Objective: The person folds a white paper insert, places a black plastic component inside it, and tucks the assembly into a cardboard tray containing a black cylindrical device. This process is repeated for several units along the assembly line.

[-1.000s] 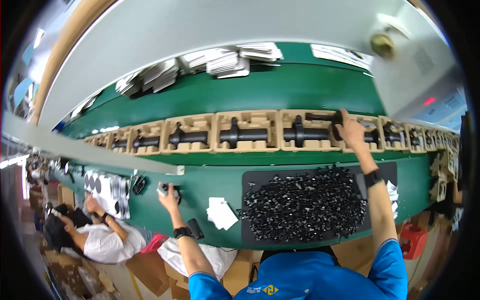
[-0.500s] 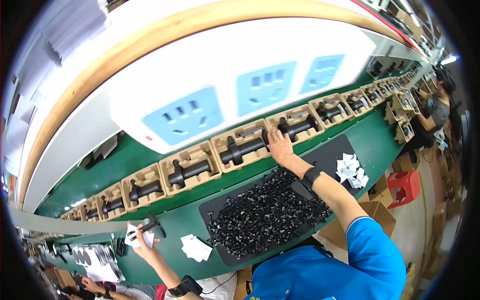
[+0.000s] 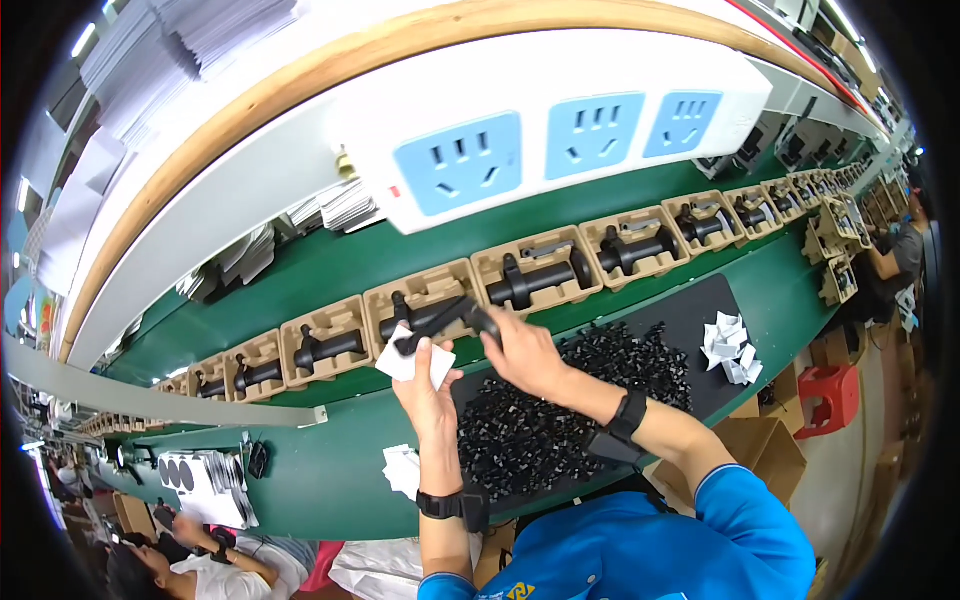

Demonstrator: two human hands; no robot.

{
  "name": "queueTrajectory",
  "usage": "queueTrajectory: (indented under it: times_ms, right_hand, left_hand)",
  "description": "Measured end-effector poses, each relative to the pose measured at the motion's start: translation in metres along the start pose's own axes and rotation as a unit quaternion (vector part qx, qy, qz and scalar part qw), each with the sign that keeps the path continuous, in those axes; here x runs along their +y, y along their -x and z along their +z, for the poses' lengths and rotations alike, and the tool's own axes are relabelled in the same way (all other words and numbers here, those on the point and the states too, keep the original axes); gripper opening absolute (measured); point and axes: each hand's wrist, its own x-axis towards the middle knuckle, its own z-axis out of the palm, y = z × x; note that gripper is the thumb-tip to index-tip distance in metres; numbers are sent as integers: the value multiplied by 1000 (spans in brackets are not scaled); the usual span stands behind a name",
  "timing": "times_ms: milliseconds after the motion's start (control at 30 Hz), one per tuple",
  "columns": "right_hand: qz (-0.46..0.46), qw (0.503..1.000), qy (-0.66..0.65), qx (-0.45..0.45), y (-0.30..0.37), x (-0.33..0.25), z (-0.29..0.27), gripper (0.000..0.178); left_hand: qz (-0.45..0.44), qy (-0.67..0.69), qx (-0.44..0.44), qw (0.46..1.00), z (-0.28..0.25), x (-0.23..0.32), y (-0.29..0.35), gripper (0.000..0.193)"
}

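Both my hands are together above the green bench, in front of the row of tan moulded trays point(image 3: 545, 303). My left hand point(image 3: 428, 395) is closed on a small white paper point(image 3: 440, 368) and a black bracket-like part point(image 3: 440, 320) with a long arm. My right hand point(image 3: 530, 358) is closed round the other end of the black part, its fingertips slightly blurred. Each nearby tray holds a black tube-shaped body point(image 3: 535, 284). Below my hands a heap of small black pieces point(image 3: 540, 435) lies on a dark mat point(image 3: 712, 300), partly hidden by my right forearm.
White paper pieces point(image 3: 730, 348) lie at the mat's right end, and white squares point(image 3: 402, 470) beside my left forearm. A white socket strip point(image 3: 535, 90) runs above the trays. A metal bar point(image 3: 200, 400) juts in at left. Co-workers sit at both sides; a red stool point(image 3: 828, 400) stands right.
My right hand has left the trays and come to the black part. My left hand has moved right and up with the paper and the part. The view has shifted.
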Motion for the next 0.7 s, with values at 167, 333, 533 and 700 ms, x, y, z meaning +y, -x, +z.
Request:
queueTrajectory:
  times_ms: [167, 333, 533, 700]
  right_hand:
    - [125, 992, -4, -18, -50, 55, 24, 38]
    - [161, 963, 136, -167, -94, 68, 62, 40]
    - [168, 917, 287, -222, -89, 89, 118, 47]
    - [-3, 895, 424, -139, -26, 71, 120, 49]
  left_hand:
    - [-10, -63, 65, 996, -60, 11, 12, 50]
    - [-5, -35, 149, 988, -120, 22, 66, 51]
    - [-70, -39, 246, 966, -163, 2, 92, 52]
    - [-110, -42, 302, 946, -218, 7, 110, 45]
